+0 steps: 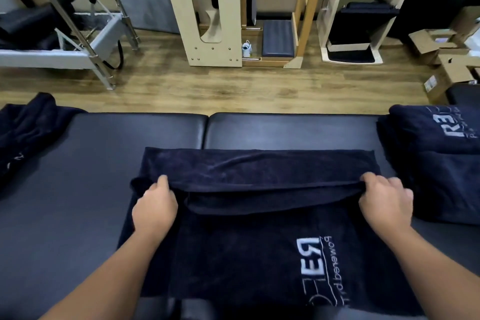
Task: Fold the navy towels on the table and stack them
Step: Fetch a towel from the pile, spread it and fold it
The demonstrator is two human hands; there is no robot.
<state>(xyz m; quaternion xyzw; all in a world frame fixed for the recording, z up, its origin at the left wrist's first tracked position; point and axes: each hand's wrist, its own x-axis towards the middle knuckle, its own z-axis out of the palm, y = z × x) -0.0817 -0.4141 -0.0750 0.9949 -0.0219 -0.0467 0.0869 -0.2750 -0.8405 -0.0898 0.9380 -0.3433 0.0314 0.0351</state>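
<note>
Head view shows both hands gripping 1 fold of the towel (259,171) laid across the middle of the table (78,163). The left hand (154,206) has its fingers curled over the fold's left end, thumb up at the far side, cloth bunched under the knuckles; the right hand (387,199) pinches the right end the same way, fingers wrapped over the doubled edge. Neither hand is spread wide: each is closed round cloth. Between them the fold runs in a slightly sagging line, lifted a little off the layer beneath. The far part of the towel lies flat toward the table's far edge, and the near part, with its white logo (319,265), hangs toward the person. By my judgement the step in hand is a lengthwise fold of this 1 towel, about midway, with the gathered edge not yet laid down. The next move probably calls for both hands to carry the edge together, level, so the corners meet squarely, then smooth the sag in the middle. To the right sits the stack (441,153) of folded towels, logo up, just beside the working towel. At the far left a heap (28,127) of unfolded towels waits, well apart.
</note>
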